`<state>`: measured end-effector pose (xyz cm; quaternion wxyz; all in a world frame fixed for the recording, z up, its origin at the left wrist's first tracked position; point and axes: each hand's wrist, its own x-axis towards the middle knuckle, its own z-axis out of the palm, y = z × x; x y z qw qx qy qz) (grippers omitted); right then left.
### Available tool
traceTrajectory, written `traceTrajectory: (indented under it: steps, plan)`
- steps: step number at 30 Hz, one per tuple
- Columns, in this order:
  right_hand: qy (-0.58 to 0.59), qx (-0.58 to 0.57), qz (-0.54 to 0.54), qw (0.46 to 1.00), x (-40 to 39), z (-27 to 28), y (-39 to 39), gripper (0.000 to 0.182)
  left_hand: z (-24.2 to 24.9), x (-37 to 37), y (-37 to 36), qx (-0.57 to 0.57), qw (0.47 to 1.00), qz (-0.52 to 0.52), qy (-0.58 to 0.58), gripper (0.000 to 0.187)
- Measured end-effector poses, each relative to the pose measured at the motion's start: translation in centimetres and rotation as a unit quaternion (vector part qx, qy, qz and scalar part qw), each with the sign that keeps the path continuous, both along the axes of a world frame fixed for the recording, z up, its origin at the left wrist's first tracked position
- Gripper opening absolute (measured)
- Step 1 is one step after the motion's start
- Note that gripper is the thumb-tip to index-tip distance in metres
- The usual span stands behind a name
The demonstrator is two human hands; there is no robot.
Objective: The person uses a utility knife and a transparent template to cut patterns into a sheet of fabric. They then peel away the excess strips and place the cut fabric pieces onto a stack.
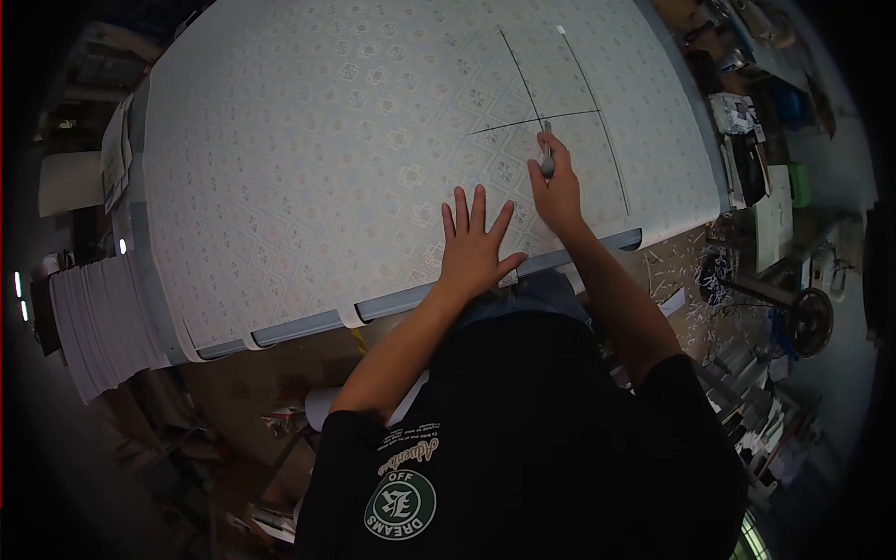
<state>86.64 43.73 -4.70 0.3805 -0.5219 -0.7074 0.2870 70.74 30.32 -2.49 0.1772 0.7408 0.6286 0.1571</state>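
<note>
A large pale sheet with a faint diamond and flower pattern point(308, 177) covers the table in front of me. My left hand point(474, 245) lies flat on it near the front edge, fingers spread. To the right, my right hand point(558, 182) is closed around a grey utility knife point(548, 161). The knife's tip points away from me, right by the spot where two thin dark lines point(539, 119) cross. Another long dark line point(611, 154) runs down the sheet to the right of that hand, and a small white spot point(561, 30) sits at its far end.
A thick stack of white sheets point(103, 322) hangs at the table's left side. Along the front edge runs a grey-blue rail point(299, 329) with white strips over it. Scraps litter the floor point(686, 271) at the right, near a round-based stand point(810, 320). Clutter lines the right side.
</note>
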Motion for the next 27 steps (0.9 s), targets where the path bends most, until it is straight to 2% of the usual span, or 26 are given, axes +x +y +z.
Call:
traceTrajectory:
  steps: [1,2,4,5,7,8,10,11,13,19,23,27]
  plan:
    - [0.107,-0.051,0.007,0.993,0.4,0.2,0.0,0.046,-0.1,-0.1,-0.2,-0.004,1.0,0.003,0.002,0.086]
    - [0.108,-0.046,0.007,0.993,1.1,0.6,0.2,0.046,-0.2,-0.2,-0.1,-0.008,1.0,0.007,0.004,0.084]
    - [0.217,-0.19,0.034,0.957,3.6,1.0,0.4,0.044,-0.4,-0.3,-0.2,0.006,1.0,0.012,0.002,0.083]
    - [0.216,-0.189,0.042,0.957,5.0,0.9,0.5,0.044,-0.6,-0.3,-0.2,0.016,1.0,0.017,0.0,0.082]
    - [0.084,-0.147,0.068,0.983,7.8,0.2,0.8,0.047,-0.5,-0.2,0.0,0.014,0.999,0.032,0.002,0.081]
    - [0.084,-0.15,0.077,0.982,9.4,0.3,0.8,0.047,-0.4,0.1,-0.2,0.006,0.999,0.036,0.001,0.08]
    - [-0.126,-0.084,0.105,0.983,12.0,2.0,0.8,0.051,-0.4,0.7,-0.1,0.011,0.998,0.055,-0.001,0.079]
    - [-0.121,-0.084,0.112,0.983,13.3,1.5,0.8,0.051,-0.4,0.9,0.0,0.019,0.998,0.067,-0.005,0.079]
    - [-0.15,0.009,0.163,0.975,15.2,0.5,0.6,0.06,0.1,1.7,0.1,0.01,0.997,0.081,0.008,0.078]
    - [-0.149,-0.004,0.186,0.971,17.0,0.7,-0.4,0.077,0.1,2.6,0.1,0.01,0.995,0.096,0.037,0.079]
    - [-0.148,0.011,0.195,0.969,17.0,0.4,0.0,0.08,-0.5,3.6,-0.1,0.02,0.992,0.123,0.025,0.078]
    - [-0.158,-0.026,0.2,0.967,17.3,0.5,0.3,0.083,-0.7,4.4,-0.5,0.016,0.991,0.13,0.03,0.078]
